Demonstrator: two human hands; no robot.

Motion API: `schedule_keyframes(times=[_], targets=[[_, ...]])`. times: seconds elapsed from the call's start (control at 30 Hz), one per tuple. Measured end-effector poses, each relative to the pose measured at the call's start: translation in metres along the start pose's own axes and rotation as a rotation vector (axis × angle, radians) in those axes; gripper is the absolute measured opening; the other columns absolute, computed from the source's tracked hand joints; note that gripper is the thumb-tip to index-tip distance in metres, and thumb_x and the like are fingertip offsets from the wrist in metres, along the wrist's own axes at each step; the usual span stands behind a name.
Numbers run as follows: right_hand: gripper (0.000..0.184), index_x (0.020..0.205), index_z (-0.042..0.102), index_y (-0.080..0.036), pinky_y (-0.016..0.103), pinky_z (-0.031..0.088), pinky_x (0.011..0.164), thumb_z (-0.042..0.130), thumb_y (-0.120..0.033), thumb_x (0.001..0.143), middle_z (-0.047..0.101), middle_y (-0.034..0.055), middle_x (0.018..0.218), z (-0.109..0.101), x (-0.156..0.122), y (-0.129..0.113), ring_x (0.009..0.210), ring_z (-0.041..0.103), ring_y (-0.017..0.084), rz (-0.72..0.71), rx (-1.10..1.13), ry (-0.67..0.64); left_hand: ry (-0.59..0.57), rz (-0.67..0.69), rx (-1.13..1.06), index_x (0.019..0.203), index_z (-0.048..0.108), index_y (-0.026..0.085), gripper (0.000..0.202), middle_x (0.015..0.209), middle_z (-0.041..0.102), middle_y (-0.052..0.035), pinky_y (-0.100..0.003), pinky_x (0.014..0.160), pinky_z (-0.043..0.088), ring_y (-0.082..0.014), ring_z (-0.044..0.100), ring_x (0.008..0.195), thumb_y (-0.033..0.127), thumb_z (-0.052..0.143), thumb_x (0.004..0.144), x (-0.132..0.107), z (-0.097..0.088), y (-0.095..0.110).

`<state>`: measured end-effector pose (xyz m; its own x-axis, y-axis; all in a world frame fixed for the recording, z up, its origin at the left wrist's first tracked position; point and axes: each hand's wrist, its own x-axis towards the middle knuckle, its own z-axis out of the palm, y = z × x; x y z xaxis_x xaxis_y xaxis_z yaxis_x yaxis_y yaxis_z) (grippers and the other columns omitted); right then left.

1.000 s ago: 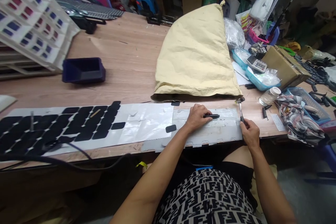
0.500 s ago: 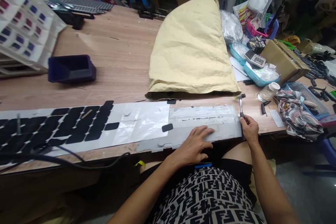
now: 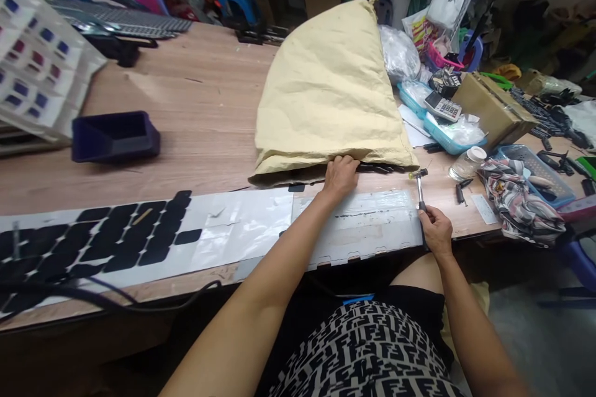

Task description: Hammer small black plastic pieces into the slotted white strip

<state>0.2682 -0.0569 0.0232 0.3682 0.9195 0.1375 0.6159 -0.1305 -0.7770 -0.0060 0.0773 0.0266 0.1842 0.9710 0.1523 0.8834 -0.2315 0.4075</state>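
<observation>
My left hand (image 3: 341,175) is at the mouth of a large yellow paper sack (image 3: 326,93), its fingers closed on the lifted front edge. Just right of that hand, dark pieces (image 3: 379,169) show inside the opening. In my right hand (image 3: 436,228) is a small hammer (image 3: 421,189), gripped by its dark handle, head pointing away from me. That hand rests by the right end of a grey, tape-covered board (image 3: 367,232) along the table's front edge. My left forearm crosses over the board and hides part of it.
Left of the board, a white sheet (image 3: 242,223) carries rows of black rounded pieces (image 3: 153,232). A dark purple bin (image 3: 116,136) stands further back. On the right are a clear jar (image 3: 467,163), a patterned cloth (image 3: 521,201), blue baskets (image 3: 454,136) and a cardboard box (image 3: 493,108).
My left hand has moved from the board forward to the sack's mouth and raised its edge, exposing dark pieces. My right hand still holds the hammer. The view has shifted slightly.
</observation>
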Motion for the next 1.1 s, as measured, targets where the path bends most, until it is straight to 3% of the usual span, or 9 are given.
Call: schedule_keyframes(times=[0.17, 0.4, 0.57, 0.67, 0.87, 1.1], targets=[[0.046, 0.104, 0.078, -0.015, 0.032, 0.05, 0.072, 0.061, -0.051, 0.08, 0.074, 0.0064, 0.084, 0.001, -0.001, 0.001, 0.069, 0.061, 0.018, -0.013, 0.002, -0.004, -0.062, -0.025, 0.005, 0.113, 0.074, 0.022, 0.029, 0.111, 0.067, -0.0117, -0.047, 0.099, 0.042, -0.0348, 0.051, 0.117, 0.026, 0.063, 0.087, -0.002, -0.001, -0.003], [0.045, 0.104, 0.078, -0.016, 0.031, 0.05, 0.071, 0.063, -0.051, 0.08, 0.073, 0.0052, 0.081, 0.002, -0.001, -0.001, 0.067, 0.059, 0.018, -0.015, -0.003, 0.006, -0.127, 0.13, -0.234, 0.099, 0.078, 0.026, 0.02, 0.089, 0.068, -0.0077, -0.043, 0.085, 0.042, -0.0308, 0.056, 0.096, 0.034, 0.069, 0.083, -0.057, -0.001, -0.003], [0.041, 0.101, 0.077, -0.016, 0.031, 0.049, 0.068, 0.061, -0.048, 0.083, 0.07, 0.0048, 0.08, -0.001, -0.006, -0.004, 0.065, 0.056, 0.017, -0.098, -0.011, 0.022, -0.065, 0.081, -0.375, 0.105, 0.075, 0.025, 0.026, 0.093, 0.071, -0.0048, -0.042, 0.087, 0.044, -0.0277, 0.055, 0.098, 0.031, 0.071, 0.08, -0.081, 0.009, -0.001], [0.035, 0.104, 0.076, -0.017, 0.03, 0.048, 0.067, 0.059, -0.043, 0.088, 0.066, 0.0035, 0.079, -0.003, -0.023, -0.013, 0.065, 0.054, 0.016, -0.24, -0.054, 0.005, 0.005, 0.065, -0.43, 0.099, 0.074, 0.023, 0.02, 0.096, 0.071, -0.0046, -0.041, 0.092, 0.044, -0.0263, 0.054, 0.102, 0.03, 0.073, 0.079, -0.086, 0.014, -0.002], [0.025, 0.105, 0.074, -0.021, 0.03, 0.048, 0.067, 0.057, -0.035, 0.093, 0.063, 0.0019, 0.076, 0.0, -0.062, -0.039, 0.066, 0.056, 0.016, -0.458, -0.078, -0.202, 0.022, 0.073, -0.434, 0.093, 0.076, 0.022, 0.015, 0.09, 0.068, -0.0042, -0.041, 0.094, 0.044, -0.0246, 0.054, 0.099, 0.028, 0.073, 0.08, -0.085, 0.017, -0.003], [0.023, 0.103, 0.073, -0.023, 0.029, 0.048, 0.064, 0.056, -0.033, 0.093, 0.064, 0.003, 0.076, 0.006, -0.072, -0.045, 0.066, 0.059, 0.017, -0.499, -0.157, -0.238, 0.038, 0.069, -0.445, 0.095, 0.076, 0.021, 0.016, 0.09, 0.068, -0.0047, -0.041, 0.093, 0.043, -0.0245, 0.053, 0.098, 0.028, 0.075, 0.08, -0.084, 0.019, -0.003]])
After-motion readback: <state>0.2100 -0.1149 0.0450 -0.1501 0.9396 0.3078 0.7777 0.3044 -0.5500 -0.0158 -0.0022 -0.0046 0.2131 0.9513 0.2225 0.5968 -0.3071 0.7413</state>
